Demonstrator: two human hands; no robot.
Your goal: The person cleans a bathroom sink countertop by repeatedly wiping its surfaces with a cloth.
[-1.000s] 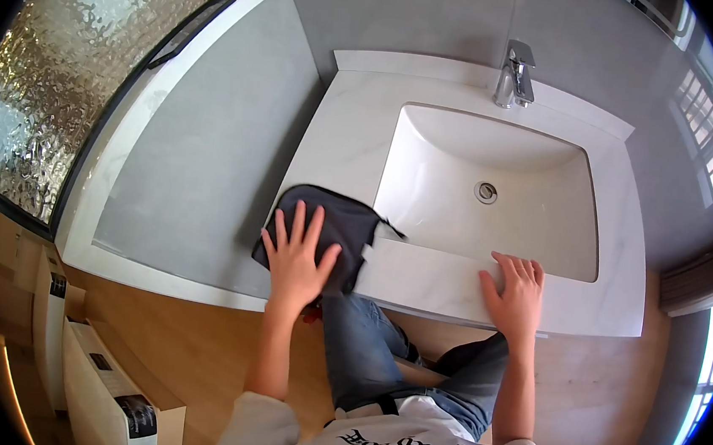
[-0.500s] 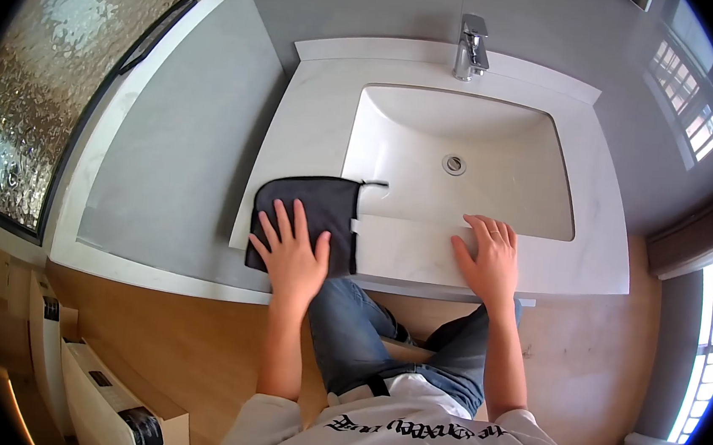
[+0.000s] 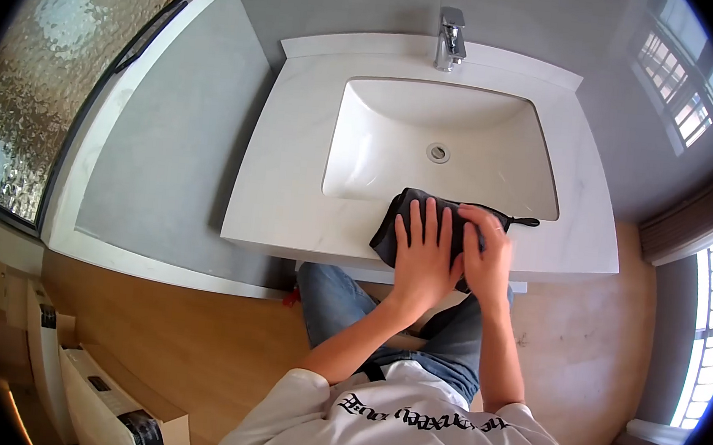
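Note:
A dark grey cloth [image 3: 450,218] with black edging and a small loop [image 3: 525,221] lies on the front strip of the white countertop [image 3: 284,182], against the basin's near edge. It looks thick, perhaps folded. My left hand [image 3: 425,258] rests flat on top of it with fingers spread. Beside it, my right hand [image 3: 488,255] touches the cloth's right part, its fingers bent and the thumb apart. Part of the cloth is hidden under both hands. Just beyond is the white sink basin [image 3: 380,144], with a metal drain [image 3: 438,152] in its floor.
A chrome faucet [image 3: 450,40] stands behind the basin. To the left are a grey ledge [image 3: 168,147] with white trim and a textured glass panel [image 3: 58,52]. Cardboard boxes [image 3: 112,400] stand on the floor at lower left. A window [image 3: 707,338] is at right.
The cloth has moved right along the counter's front and turned, its loop now pointing right. My left hand travelled with it. My right hand has shifted from bare counter onto the cloth.

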